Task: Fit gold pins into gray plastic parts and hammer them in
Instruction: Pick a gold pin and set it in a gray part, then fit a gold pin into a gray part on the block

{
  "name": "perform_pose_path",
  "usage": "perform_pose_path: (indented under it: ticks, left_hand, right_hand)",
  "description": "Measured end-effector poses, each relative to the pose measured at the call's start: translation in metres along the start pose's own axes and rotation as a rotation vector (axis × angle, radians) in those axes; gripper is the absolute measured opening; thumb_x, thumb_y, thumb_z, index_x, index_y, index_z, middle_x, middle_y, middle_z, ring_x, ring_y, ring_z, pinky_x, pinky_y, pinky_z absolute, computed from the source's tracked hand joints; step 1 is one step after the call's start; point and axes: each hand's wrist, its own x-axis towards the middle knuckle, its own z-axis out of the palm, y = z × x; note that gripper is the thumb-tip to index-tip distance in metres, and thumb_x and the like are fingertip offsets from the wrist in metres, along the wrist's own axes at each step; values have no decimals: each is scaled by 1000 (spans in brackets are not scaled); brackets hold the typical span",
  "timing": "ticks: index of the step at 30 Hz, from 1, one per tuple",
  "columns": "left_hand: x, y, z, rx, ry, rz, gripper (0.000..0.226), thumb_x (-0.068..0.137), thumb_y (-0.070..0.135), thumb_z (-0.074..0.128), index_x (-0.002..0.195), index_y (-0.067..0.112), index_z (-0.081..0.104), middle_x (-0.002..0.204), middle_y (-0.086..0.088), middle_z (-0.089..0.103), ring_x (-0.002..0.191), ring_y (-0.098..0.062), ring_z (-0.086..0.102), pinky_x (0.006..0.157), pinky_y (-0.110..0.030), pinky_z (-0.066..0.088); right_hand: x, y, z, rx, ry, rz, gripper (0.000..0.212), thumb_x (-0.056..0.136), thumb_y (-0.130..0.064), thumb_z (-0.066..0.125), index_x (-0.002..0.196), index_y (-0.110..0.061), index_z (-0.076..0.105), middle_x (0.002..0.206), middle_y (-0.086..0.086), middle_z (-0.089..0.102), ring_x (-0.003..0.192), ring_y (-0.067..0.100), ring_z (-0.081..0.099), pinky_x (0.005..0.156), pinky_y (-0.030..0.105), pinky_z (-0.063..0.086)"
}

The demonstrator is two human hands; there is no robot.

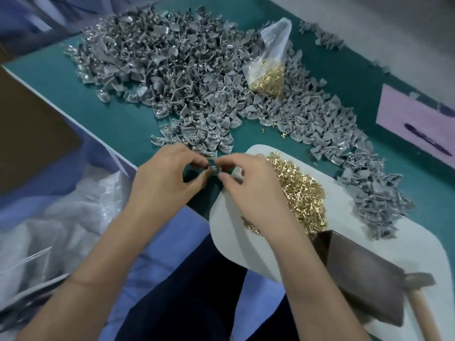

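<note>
Hands meet just above the table edge: the left hand (167, 173) pinches a small gray part (214, 169) between thumb and curled fingers; the right hand (251, 183) closes its fingertips on the same part from the other side, apparently seating a pin (the pin itself is too small and blurred to make out). The part sits between both sets of fingertips, held clear of the green table (118, 114); just beside the right hand lies the pin heap (302, 190) on a white board (369, 212); parts (177, 70) are piled across the far half of the table, with a pin bag (268, 70) resting on them. A hammer (418, 289) lies at the board's near right corner, untouched; so the fitting step looks to be in hand and the hammering not yet done.

Risks, as I judge them: a pin started crooked would bend or split the plastic under the hammer; a loose pinch could drop the pin into the parts, where it would be hard to find; the right wrist hovers over the heap, and a careless sweep could scatter pins off the board.
</note>
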Motion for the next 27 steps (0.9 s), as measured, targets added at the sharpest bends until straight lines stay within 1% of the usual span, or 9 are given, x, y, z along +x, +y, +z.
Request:
perform_pose_path:
  ticks: [3, 6, 8, 9, 12, 15, 19, 23, 27]
  left_hand:
    - [0, -1, -1, 44, 14, -34, 17, 84, 32, 73, 101, 33, 70, 94, 20, 52, 96, -6, 51, 66, -28, 40]
    - [-5, 8, -3, 24, 66, -24, 26, 81, 31, 69, 106, 34, 65, 96, 18, 49, 86, 1, 46, 58, -23, 37]
    - [-9, 18, -4, -22, 37, 34, 23, 80, 35, 63, 103, 37, 62, 92, 17, 50, 82, 0, 47, 56, -23, 41]
    - [-10, 22, -4, -45, -11, 66, 22, 80, 36, 61, 102, 38, 62, 91, 18, 52, 82, -1, 50, 58, -27, 46]
    - [-10, 34, 2, 6, -157, 108, 22, 83, 41, 64, 104, 38, 66, 95, 19, 60, 92, -4, 57, 67, -34, 51]
    - [-8, 43, 9, 93, -211, 85, 18, 88, 43, 70, 106, 40, 68, 98, 18, 62, 99, -7, 57, 72, -35, 51]
    - [-5, 48, 11, 152, -253, 39, 12, 89, 37, 69, 99, 43, 69, 99, 17, 63, 104, -8, 55, 75, -35, 49]
    - [-3, 52, 15, 226, -309, 47, 13, 98, 38, 56, 108, 39, 65, 107, 14, 57, 113, -8, 48, 78, -34, 46]
    - [-7, 52, 19, 270, -288, 65, 18, 100, 40, 48, 112, 37, 60, 111, 14, 53, 117, -8, 44, 78, -31, 44]
  right_hand:
    - [7, -4, 6, -112, -20, -25, 28, 94, -18, 67, 119, -29, 72, 110, -11, 66, 109, 15, 46, 94, 31, 39]
    - [5, -4, 2, -110, -4, -32, 33, 95, -18, 65, 125, -30, 68, 111, -12, 63, 110, 12, 45, 93, 27, 38]
    - [-1, 1, -7, -84, 60, -25, 30, 95, -17, 64, 122, -30, 69, 107, -13, 64, 109, 10, 47, 90, 23, 36]
    - [-5, 4, -13, -79, 91, -17, 28, 95, -18, 64, 120, -29, 70, 104, -14, 64, 107, 10, 49, 89, 22, 36]
    - [-16, 14, -26, -45, 141, 12, 24, 95, -17, 62, 115, -26, 71, 100, -14, 68, 105, 12, 57, 95, 30, 44]
    - [-24, 21, -35, -19, 159, 49, 21, 95, -16, 65, 113, -24, 73, 97, -13, 70, 101, 14, 60, 94, 36, 47]
    - [-32, 26, -39, -27, 182, 57, 18, 95, -19, 66, 110, -25, 74, 100, -15, 71, 96, 11, 59, 89, 31, 47]
    - [-41, 29, -40, 5, 195, 57, 18, 96, -20, 64, 109, -26, 75, 103, -16, 72, 96, 7, 59, 88, 28, 47]
    - [-53, 32, -44, 65, 209, 57, 18, 96, -20, 64, 109, -28, 74, 103, -18, 71, 98, 1, 60, 92, 30, 50]
